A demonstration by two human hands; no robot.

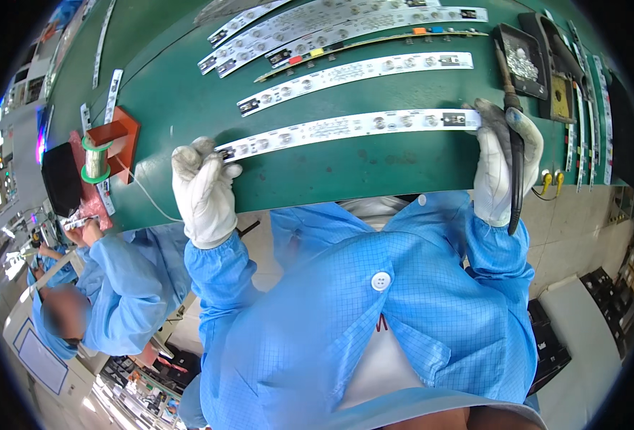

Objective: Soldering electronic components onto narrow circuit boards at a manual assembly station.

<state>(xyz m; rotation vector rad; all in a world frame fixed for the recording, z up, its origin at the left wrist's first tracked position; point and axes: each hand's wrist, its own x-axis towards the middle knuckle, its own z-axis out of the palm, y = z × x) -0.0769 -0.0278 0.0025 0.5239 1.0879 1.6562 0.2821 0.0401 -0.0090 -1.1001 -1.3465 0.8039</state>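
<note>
A long white LED circuit board strip (346, 127) spans the space between my two gloved hands near the front of the green bench. The fingers of my left hand (206, 197) are closed on its left end. At the other end, my right hand (495, 175) pinches the strip and also grips a black soldering iron (517, 161), whose tip points away from me. A pale solder wire (143, 188) runs from a green-rimmed spool (96, 163) toward my left hand; its end is hidden by the glove.
Another strip (360, 74) lies just beyond, with several more stacked (317, 30) behind it. At right stand a tray of metal shavings (523, 63) and an iron holder with a sponge (562, 99). The spool's stand (129, 132) is red. A co-worker in blue (138, 287) sits at left.
</note>
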